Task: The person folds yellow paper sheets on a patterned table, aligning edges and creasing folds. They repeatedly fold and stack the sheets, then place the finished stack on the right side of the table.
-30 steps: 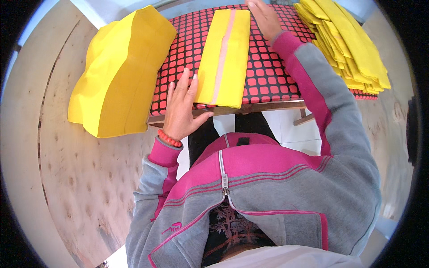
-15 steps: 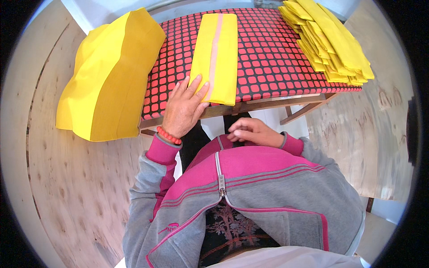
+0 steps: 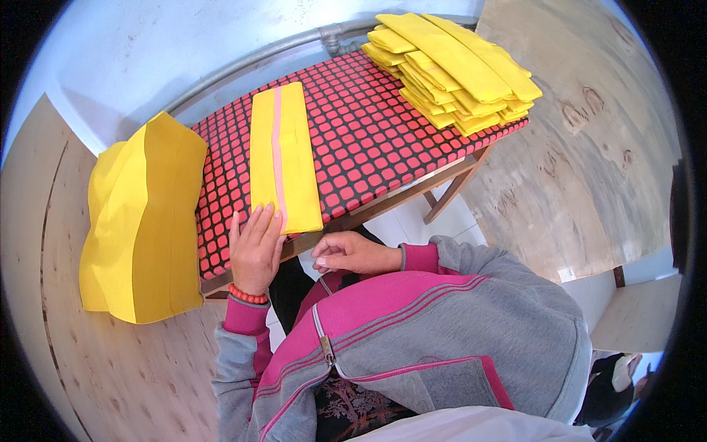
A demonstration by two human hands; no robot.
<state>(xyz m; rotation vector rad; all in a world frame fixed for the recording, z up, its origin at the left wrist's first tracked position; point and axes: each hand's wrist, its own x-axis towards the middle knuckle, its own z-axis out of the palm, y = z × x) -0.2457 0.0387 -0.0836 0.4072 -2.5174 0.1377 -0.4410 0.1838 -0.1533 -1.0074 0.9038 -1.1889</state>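
A long folded piece of yellow fabric with a pink strip down its length lies flat on the table. My left hand, a red bead bracelet at its wrist, rests open with fingertips on the near left corner of that piece. In front of my body, just off the table's near edge, hovers my right hand. Its fingers are loosely bent, a gap shows between them and the thumb, and nothing is visible in it. Left of the folded piece, a larger yellow fabric sheet with creases hangs over the table's left end.
A stack of folded yellow pieces sits at the table's far right. The table has a red-and-black checked cover and wooden legs. A pipe runs along the wall behind. Wooden boards stand on both sides.
The view has swung, so the table and everything on it appear lower and farther left. My left hand stays on the folded piece. The fingers of my right hand look slightly more bent.
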